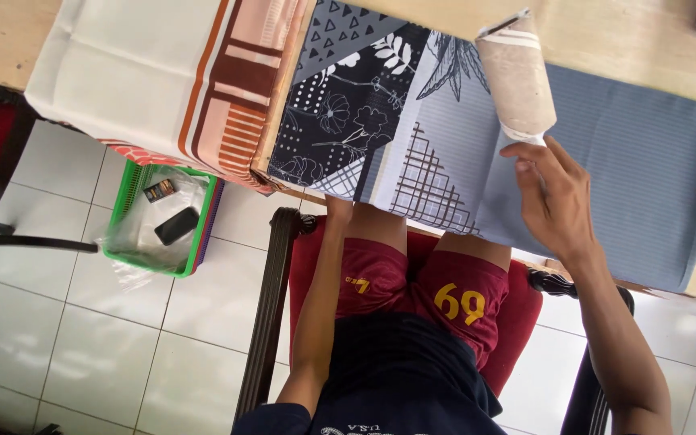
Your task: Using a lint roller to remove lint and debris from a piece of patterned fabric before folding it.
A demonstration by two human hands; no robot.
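A patterned cloth (412,137) in navy, grey and blue lies over the wooden table's near edge and hangs above my lap. A beige roll (515,76) with white stripes rests on it, pointing away from me. My right hand (556,201) pinches the near end of this roll with thumb and fingertips. My left hand (337,208) reaches up to the cloth's hanging edge, where the fingers slip under the fabric and are hidden. I sit on a red chair (517,322), wearing dark red shorts.
A white cloth (138,64) with orange and brown stripes covers the table's left part. On the white tiled floor at left stands a green basket (201,234) holding a clear plastic bag and a small black object. Black chair arms (263,322) flank my legs.
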